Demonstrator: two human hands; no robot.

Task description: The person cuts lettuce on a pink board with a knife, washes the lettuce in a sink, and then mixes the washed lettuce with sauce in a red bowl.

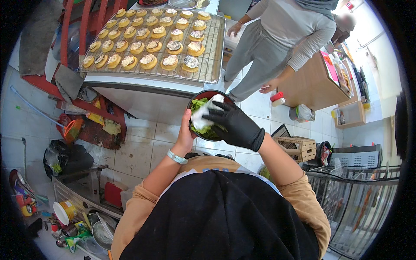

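In front of my body, my left hand [184, 135] grips a round bowl [229, 99] by its near left side. The bowl has a black rim and a reddish inside, and green lettuce leaves [197, 104] lie in it. My right hand [239, 125], in a black glove, reaches over the bowl from the right. Its fingers are on a crumpled white sheet [200, 121], which looks like tissue or paper towel and is blurred. This sheet rests against the leaves and covers part of them. The fingertips' hold is partly hidden.
Beyond the bowl, a wire rack [130, 73] carries rows of small cream-topped pastries [148, 61] on a table. A person in grey trousers [256, 53] stands close by on the far right. Wooden crates [297, 148] and a glass-walled case [354, 198] are at right; a red rack [110, 130] stands left.
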